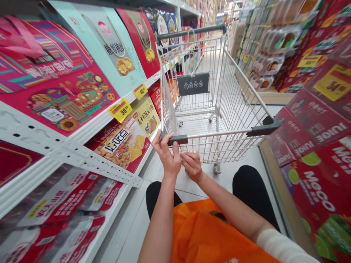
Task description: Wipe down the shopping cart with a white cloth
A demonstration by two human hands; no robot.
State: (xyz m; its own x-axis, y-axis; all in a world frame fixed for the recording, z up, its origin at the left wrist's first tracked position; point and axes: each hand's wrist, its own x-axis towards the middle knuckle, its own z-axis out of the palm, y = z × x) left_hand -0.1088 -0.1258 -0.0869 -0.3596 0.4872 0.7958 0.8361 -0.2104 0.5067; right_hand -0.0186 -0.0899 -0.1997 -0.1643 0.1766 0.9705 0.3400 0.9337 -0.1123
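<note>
A wire shopping cart [233, 140] stands in front of me, with grey bumpers on its near corners. My left hand [168, 157] is at the near left corner, by the grey corner bumper [178, 140]. Its fingers are bent but apart, with the thumb raised, and the fingertips seem to touch the corner. Just right of it, below the cart's rim, is my right hand [192, 166]. Its fingers are curled together close to the left hand; whatever they hold, if anything, is hidden.
On the left, a white shelf [90, 126] carries gift boxes [109, 44], cracker boxes [120, 142] and yellow price tags [120, 110]. Stacked red drink cartons [320, 179] line the right side, close to my knee. Beyond the cart, the aisle [204, 58] runs between shelves and stacked goods.
</note>
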